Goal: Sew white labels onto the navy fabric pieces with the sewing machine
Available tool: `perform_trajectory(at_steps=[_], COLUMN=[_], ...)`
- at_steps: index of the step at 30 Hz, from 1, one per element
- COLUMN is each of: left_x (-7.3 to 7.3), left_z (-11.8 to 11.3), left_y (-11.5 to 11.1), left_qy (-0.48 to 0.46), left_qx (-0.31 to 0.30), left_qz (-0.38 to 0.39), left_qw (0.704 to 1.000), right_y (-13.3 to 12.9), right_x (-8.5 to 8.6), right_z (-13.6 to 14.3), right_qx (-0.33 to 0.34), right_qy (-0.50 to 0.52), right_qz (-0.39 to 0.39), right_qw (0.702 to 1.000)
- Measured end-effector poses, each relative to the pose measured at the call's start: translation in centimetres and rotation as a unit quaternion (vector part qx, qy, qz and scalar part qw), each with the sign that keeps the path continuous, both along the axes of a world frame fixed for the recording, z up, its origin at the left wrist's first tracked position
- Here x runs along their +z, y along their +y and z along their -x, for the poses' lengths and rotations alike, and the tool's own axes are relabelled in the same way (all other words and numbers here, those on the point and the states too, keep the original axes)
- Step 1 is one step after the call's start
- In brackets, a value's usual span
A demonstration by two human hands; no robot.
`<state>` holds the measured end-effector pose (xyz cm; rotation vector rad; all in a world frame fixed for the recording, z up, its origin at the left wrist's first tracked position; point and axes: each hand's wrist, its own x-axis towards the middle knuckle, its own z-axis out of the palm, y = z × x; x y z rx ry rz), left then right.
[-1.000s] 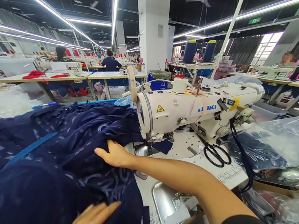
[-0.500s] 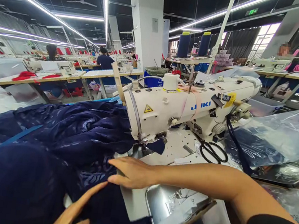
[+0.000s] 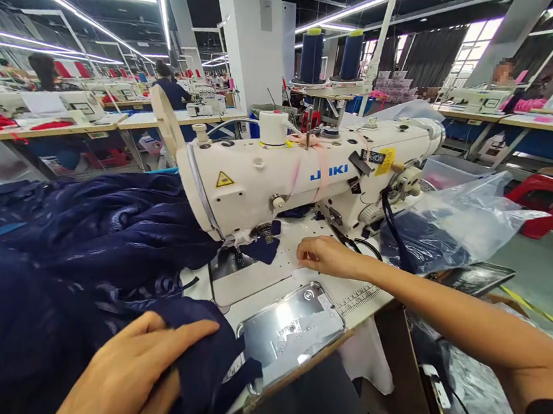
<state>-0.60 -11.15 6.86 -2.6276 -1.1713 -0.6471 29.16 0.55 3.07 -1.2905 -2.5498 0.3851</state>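
A white sewing machine (image 3: 271, 166) stands across the middle of the view. Dark navy fabric (image 3: 75, 243) with a faint pattern is heaped to the left of its needle area. My left hand (image 3: 135, 371) grips a fold of this fabric near the front edge, thumb and fingers around it. Over the machine bed (image 3: 251, 284), right of the needle, is my right hand (image 3: 326, 255) with its fingers curled; what they hold, if anything, is hidden. A small navy scrap (image 3: 264, 250) lies by the presser foot. Black scissors (image 3: 367, 246) are partly behind my right hand.
A shiny metal plate (image 3: 291, 330) lies at the table's front edge. Right of the machine are a clear plastic bag (image 3: 456, 222) and a dark tray (image 3: 474, 278). Navy thread cones (image 3: 311, 57) stand behind. Other people sit at distant machines.
My right hand has left the fabric and moved right and up over the bed. My left hand has closed on the fabric, whose front edge is bunched up. The view has turned rightward.
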Motion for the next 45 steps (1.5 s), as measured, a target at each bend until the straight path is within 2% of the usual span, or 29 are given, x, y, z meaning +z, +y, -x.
perform_trajectory(at_steps=[1,3,5,7,9,12,15,18,21,23,25,27,29,31,35,39,42,45], left_x=[0.6,1.1,0.6,-0.8,-2.5,-4.5,-5.3,-5.2,-4.9,-4.7,-4.5,-4.3,-4.0,-3.7,-3.1,-3.2,-3.5,-3.6], left_z=[-1.0,-3.2,-5.2,-6.7,-7.4,-7.0,-6.0,-5.3,-5.2,-5.3,-5.5,-5.6,-5.6,-5.7,-5.6,-5.4,-5.4,-5.5], left_y=[0.9,2.6,4.3,5.8,6.8,7.4,7.3,7.0,6.6,6.3,6.1,5.9,5.7,5.4,5.1,5.1,5.1,5.1], left_qy=[0.023,0.069,0.098,0.079,0.025,-0.118,-0.282,-0.396,-0.463,-0.499,-0.532,-0.550,-0.557,-0.557,-0.558,-0.561,-0.556,-0.556], left_qx=[-0.008,0.060,0.116,0.130,0.143,0.184,0.181,0.172,0.167,0.157,0.143,0.134,0.124,0.115,0.094,0.092,0.106,0.110], left_qz=[-0.012,-0.055,-0.068,-0.032,0.066,0.227,0.282,0.330,0.391,0.416,0.436,0.457,0.465,0.464,0.462,0.452,0.428,0.433], left_qw=[1.000,0.994,0.986,0.988,0.987,0.949,0.899,0.840,0.778,0.744,0.712,0.686,0.677,0.679,0.683,0.687,0.705,0.701], right_y=[-0.2,-0.6,-0.9,-1.0,-1.1,-1.1,-0.9,-0.8,-1.0,-1.6,-2.5,-3.5,-4.4,-4.8,-4.1,-3.3,-3.1,-2.9], right_x=[0.0,-0.1,-0.2,-0.2,-0.3,-0.8,-1.5,-2.0,-2.0,-1.6,-1.1,-0.6,-0.1,0.1,-0.2,-1.2,-1.7,-1.8], right_z=[-0.3,-0.4,-0.1,0.4,1.0,1.8,2.1,2.1,2.1,2.4,3.3,4.6,6.2,7.7,9.7,10.5,10.7,10.5], right_qx=[0.011,0.017,0.021,0.037,0.058,0.094,0.118,0.100,0.053,0.008,-0.028,-0.029,-0.013,-0.009,-0.046,-0.064,-0.058,-0.054], right_qy=[-0.016,-0.052,-0.083,-0.112,-0.153,-0.211,-0.223,-0.206,-0.121,0.015,0.189,0.336,0.421,0.464,0.505,0.515,0.519,0.534], right_qz=[0.000,-0.009,-0.024,-0.045,-0.073,-0.131,-0.173,-0.184,-0.181,-0.138,-0.017,0.146,0.261,0.292,0.239,0.198,0.184,0.199], right_qw=[1.000,0.998,0.996,0.992,0.984,0.964,0.952,0.956,0.974,0.990,0.981,0.930,0.869,0.836,0.828,0.832,0.833,0.820])
